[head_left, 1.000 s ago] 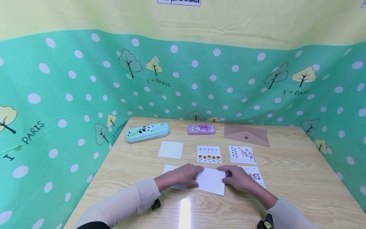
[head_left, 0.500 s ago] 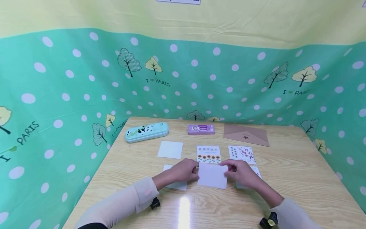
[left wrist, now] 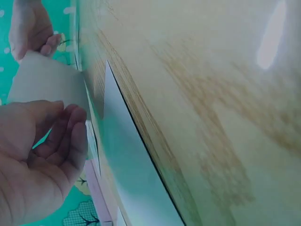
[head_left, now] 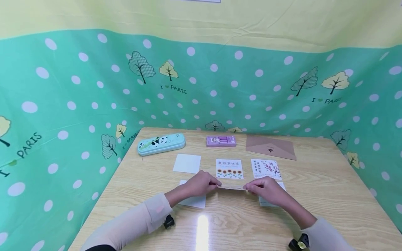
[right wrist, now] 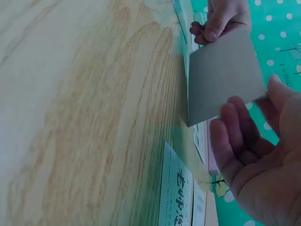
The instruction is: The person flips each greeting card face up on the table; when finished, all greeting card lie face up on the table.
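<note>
A white card (head_left: 232,187) is held up off the table between both hands, turned nearly edge-on in the head view. My left hand (head_left: 200,183) pinches its left edge, and my right hand (head_left: 267,190) pinches the right edge. Each wrist view shows a blank face of the card (right wrist: 225,77). Just behind it lies a card printed with sunflowers (head_left: 229,169). One blank white card (head_left: 195,201) is partly covered by the left hand. Below the right hand another card (right wrist: 175,188) with dark brush lettering is mostly hidden in the head view.
Farther back lie a blank card (head_left: 187,163) and a card with a blossom branch (head_left: 266,169). Along the table's rear stand a panda pencil case (head_left: 161,144), a purple box of pens (head_left: 221,141) and a brown envelope (head_left: 270,147). A dotted green curtain (head_left: 201,83) hangs behind.
The card has risen from the table and tilted from face-up to almost edge-on. Both hands have moved with it, keeping their hold on its sides.
</note>
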`<state>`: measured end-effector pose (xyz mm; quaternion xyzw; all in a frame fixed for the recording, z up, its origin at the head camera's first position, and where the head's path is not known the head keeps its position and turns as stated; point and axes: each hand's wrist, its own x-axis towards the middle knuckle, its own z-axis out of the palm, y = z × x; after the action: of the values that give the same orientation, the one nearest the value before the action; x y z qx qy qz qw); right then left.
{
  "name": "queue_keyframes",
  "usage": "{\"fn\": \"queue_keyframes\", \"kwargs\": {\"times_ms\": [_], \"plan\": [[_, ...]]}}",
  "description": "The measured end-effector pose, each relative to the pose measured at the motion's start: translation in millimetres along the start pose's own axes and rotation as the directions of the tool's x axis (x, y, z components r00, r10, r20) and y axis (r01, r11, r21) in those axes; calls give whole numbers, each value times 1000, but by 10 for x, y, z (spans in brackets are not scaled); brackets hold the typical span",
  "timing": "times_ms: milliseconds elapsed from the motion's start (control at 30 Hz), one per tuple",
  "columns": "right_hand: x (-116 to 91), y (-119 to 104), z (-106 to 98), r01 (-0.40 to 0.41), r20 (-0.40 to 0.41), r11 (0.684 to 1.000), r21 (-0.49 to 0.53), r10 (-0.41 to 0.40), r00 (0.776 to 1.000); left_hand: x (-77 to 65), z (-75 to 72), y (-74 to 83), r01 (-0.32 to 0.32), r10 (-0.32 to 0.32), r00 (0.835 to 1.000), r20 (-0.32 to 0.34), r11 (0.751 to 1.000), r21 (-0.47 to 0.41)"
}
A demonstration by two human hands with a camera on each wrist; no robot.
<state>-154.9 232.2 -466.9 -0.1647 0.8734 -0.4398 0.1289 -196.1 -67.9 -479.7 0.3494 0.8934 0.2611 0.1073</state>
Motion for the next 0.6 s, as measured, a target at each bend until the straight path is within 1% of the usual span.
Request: {"fn": "queue_keyframes", "kwargs": {"times_ms": [67,167,333,433,600], "plan": [[-16,30,8,12,19,1000,5,-12,1000,-4,0,4,8,-8,1000,23,1000,-24],[-24,59,32,14,52,1000,-20,-13,999,-7,-6,31,25,-22,999,49,999,-49],[-29,91,78,20,127,997,-75,-10,992,13,15,109,35,-30,995,93,998,-50],[-32,96,99,27,133,994,-105,-13,991,30,40,149,42,-39,992,121,999,-28],[-22,100,135,17,136,985,-171,6,991,50,98,172,52,-58,987,150,998,44]]}}
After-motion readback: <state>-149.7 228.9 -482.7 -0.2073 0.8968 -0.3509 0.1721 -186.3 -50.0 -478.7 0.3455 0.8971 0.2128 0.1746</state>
